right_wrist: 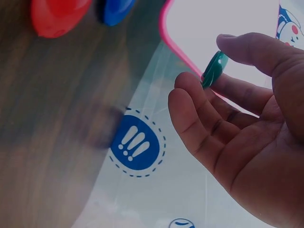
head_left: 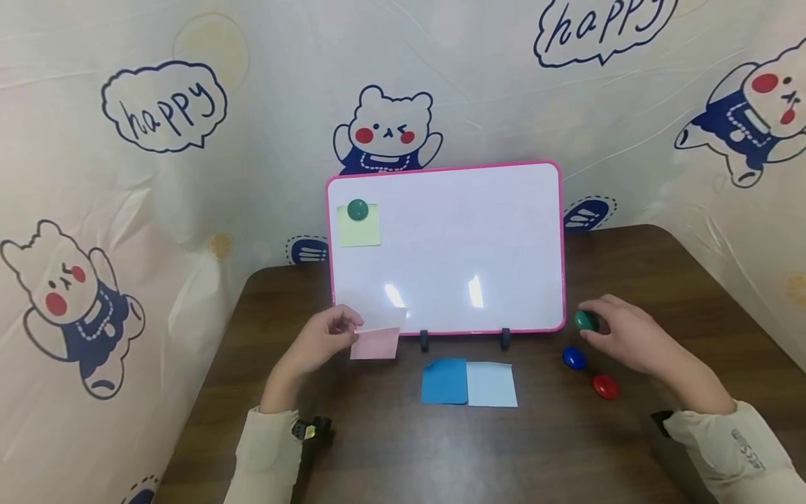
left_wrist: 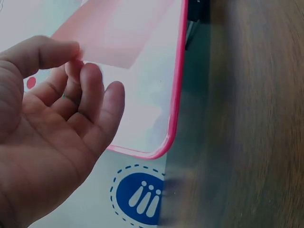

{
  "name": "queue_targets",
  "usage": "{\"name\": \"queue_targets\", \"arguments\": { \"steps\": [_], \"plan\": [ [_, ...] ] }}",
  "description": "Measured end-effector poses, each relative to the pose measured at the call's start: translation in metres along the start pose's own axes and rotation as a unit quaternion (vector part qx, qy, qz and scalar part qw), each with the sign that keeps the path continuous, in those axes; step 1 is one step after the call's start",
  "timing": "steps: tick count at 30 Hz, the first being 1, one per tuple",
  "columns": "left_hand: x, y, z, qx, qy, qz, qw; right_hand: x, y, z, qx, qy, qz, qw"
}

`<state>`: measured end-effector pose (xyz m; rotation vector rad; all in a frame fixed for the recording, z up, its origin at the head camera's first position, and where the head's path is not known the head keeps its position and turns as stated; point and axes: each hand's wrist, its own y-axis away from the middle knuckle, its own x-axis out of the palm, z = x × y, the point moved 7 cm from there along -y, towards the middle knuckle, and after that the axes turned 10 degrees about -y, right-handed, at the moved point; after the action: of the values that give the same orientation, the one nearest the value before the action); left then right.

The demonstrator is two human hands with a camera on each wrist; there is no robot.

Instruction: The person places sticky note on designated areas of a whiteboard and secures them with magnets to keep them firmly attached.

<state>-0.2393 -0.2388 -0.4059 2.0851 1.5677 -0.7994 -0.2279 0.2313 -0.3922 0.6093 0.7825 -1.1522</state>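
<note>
My left hand [head_left: 324, 341] pinches the corner of a pink sticky note [head_left: 376, 344] between thumb and fingertip, in front of the whiteboard's lower left. In the left wrist view the pink note [left_wrist: 114, 35] hangs from the thumb and finger. At the right, beyond the board's edge, my right hand [head_left: 623, 332] holds a green round magnet [head_left: 586, 320] between thumb and fingers; the right wrist view shows this magnet [right_wrist: 215, 69] edge-on. The pink-framed whiteboard [head_left: 447, 252] stands upright, with a pale green note [head_left: 360, 234] under another green magnet [head_left: 357, 209] at its upper left.
A blue magnet [head_left: 574, 358] and a red magnet [head_left: 606, 387] lie on the wooden table [head_left: 478, 455] below my right hand. Before the board, a dark blue note [head_left: 444, 382] and a light blue note [head_left: 491, 384] lie side by side. A printed curtain [head_left: 271, 140] hangs behind.
</note>
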Motion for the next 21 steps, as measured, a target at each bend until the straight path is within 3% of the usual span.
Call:
{"name": "queue_targets", "arguments": {
  "steps": [7, 13, 18, 21],
  "plan": [
    [-0.001, -0.004, 0.004, -0.031, 0.038, -0.035, 0.9982, -0.004, 0.0, 0.011, -0.015, -0.005, -0.001, 0.9999],
    [-0.006, -0.004, 0.006, -0.027, 0.061, -0.081, 0.9945, -0.007, 0.0, 0.02, -0.028, -0.001, -0.006, 0.9996],
    [-0.011, -0.004, 0.007, -0.038, 0.087, -0.115, 0.9888, -0.01, 0.003, 0.028, -0.04, 0.002, -0.014, 0.9991],
    [-0.015, -0.005, 0.01, -0.07, 0.1, -0.149, 0.9812, -0.013, 0.005, 0.033, -0.046, 0.004, -0.019, 0.9987]
  ]
}}
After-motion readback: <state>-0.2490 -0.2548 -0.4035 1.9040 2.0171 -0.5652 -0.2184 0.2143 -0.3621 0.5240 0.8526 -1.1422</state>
